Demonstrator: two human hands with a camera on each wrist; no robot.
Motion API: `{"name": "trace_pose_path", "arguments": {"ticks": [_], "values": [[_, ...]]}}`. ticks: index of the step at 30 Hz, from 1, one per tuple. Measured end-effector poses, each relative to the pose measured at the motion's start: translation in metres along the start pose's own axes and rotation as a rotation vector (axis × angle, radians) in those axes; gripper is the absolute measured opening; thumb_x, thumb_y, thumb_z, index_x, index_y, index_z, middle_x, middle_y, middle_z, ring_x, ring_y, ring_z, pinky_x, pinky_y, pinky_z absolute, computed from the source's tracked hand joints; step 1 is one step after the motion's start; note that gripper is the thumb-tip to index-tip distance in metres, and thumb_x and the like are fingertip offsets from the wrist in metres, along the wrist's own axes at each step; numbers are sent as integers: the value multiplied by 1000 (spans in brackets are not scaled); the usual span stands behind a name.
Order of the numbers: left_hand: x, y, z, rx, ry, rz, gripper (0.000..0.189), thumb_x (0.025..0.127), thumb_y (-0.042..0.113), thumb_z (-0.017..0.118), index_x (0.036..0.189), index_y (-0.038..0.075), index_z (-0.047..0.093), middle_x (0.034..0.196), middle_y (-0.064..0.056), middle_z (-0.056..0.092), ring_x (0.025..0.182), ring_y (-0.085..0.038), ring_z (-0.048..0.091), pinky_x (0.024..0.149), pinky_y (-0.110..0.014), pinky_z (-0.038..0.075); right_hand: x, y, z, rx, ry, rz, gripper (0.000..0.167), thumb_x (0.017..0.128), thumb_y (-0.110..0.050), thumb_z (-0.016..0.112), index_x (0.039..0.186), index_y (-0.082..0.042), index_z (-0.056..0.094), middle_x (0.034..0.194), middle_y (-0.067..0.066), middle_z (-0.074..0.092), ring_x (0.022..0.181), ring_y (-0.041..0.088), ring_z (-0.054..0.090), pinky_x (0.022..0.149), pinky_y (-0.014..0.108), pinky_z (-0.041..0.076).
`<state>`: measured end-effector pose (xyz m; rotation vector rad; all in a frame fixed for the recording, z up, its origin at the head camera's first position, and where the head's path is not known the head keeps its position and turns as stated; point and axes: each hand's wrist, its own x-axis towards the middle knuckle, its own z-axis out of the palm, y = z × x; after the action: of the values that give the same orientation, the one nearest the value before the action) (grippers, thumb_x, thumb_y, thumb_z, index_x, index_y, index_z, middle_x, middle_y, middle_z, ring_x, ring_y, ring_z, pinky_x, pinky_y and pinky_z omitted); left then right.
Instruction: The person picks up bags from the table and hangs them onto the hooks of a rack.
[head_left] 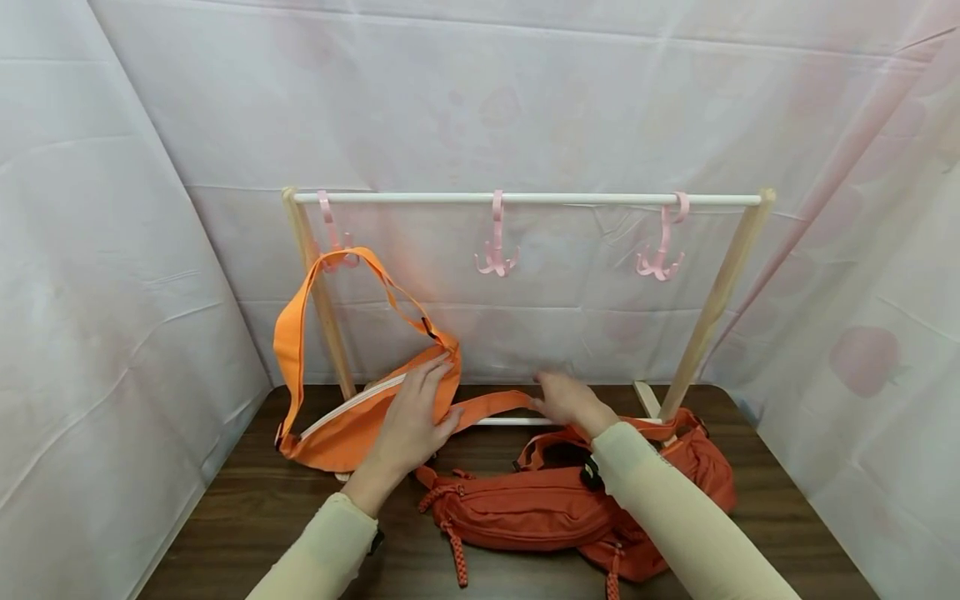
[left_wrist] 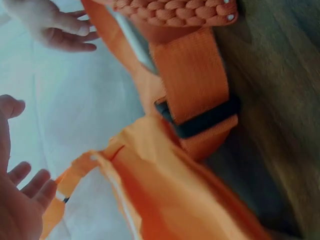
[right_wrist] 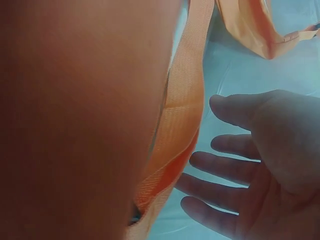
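- The orange bag (head_left: 356, 429) hangs at the rack's (head_left: 420, 198) left end.
- Likely light, floppy; lift by its strap (head_left: 288, 337).
- Your left grip (head_left: 417, 410) is relaxed beside it; your right grip (head_left: 572, 402), spread, holds nothing.

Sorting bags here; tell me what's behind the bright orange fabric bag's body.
Above the bright orange fabric bag's body, a pale wooden rack post and whitish cloth backdrop show behind it. The bag hides the post's lower end and anything else directly behind.
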<state>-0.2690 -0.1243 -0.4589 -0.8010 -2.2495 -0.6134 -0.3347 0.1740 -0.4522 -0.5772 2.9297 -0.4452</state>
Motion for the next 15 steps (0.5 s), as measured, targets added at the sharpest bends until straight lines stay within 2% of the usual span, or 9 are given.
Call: {"name": "trace_pose_path", "arguments": {"ticks": [4,10,15], "values": [[0,-2,16,1,-98,-46,71,90,19,86,150,2,51,149,-17,51,136,-37,52,104,-54,50,-1,2,3,-8,-6,1,56,105,-28,70,151,1,54,146,21,60,130,41,61,105,57,49],[-1,-4,33,-26,-274,-192,71,95,24,83,155,8,48,150,-11,51,132,-33,54,98,-51,53,-3,3,6,-12,-32,13,60,105,-28,70,155,0,50,149,21,59,131,41,60,106,57,49],[2,-6,45,-9,-374,-252,71,97,29,80,157,10,46,152,-11,50,137,-31,52,105,-50,50,-3,4,9,-11,-50,29,63,106,-29,69,159,-2,46,152,20,57,133,40,59,106,56,49]]}}
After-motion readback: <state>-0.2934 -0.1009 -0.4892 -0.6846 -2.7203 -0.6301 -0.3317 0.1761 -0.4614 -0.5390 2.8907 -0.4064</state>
